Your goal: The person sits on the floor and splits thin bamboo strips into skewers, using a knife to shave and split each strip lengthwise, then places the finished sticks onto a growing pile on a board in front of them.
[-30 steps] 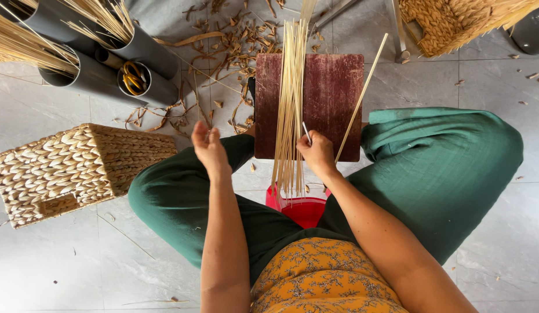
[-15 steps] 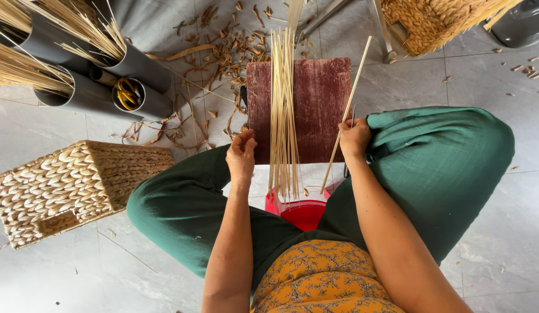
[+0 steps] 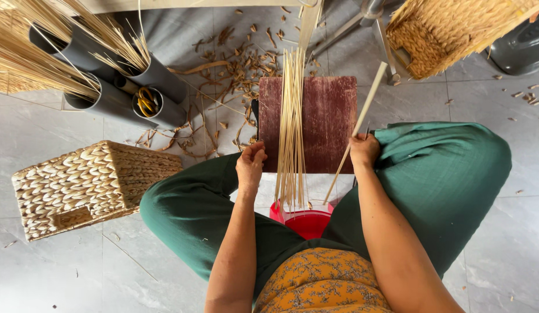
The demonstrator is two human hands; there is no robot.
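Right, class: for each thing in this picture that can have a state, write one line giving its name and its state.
Left hand: closed, beside the sticks.
Right hand: gripping single strip, tilted.
Bundle of sticks: lying along the red board.
Woven basket: tipped on its side.
Red bucket: open.

You have one view only, from the camera on your head, looking almost straight down past your chest and knees to the grey tiled floor point(image 3: 61, 272). It sits close: your forearms fill the lower middle, the dark red board point(image 3: 327, 122) lies just ahead, and the frame's top edge reaches only slightly farther out
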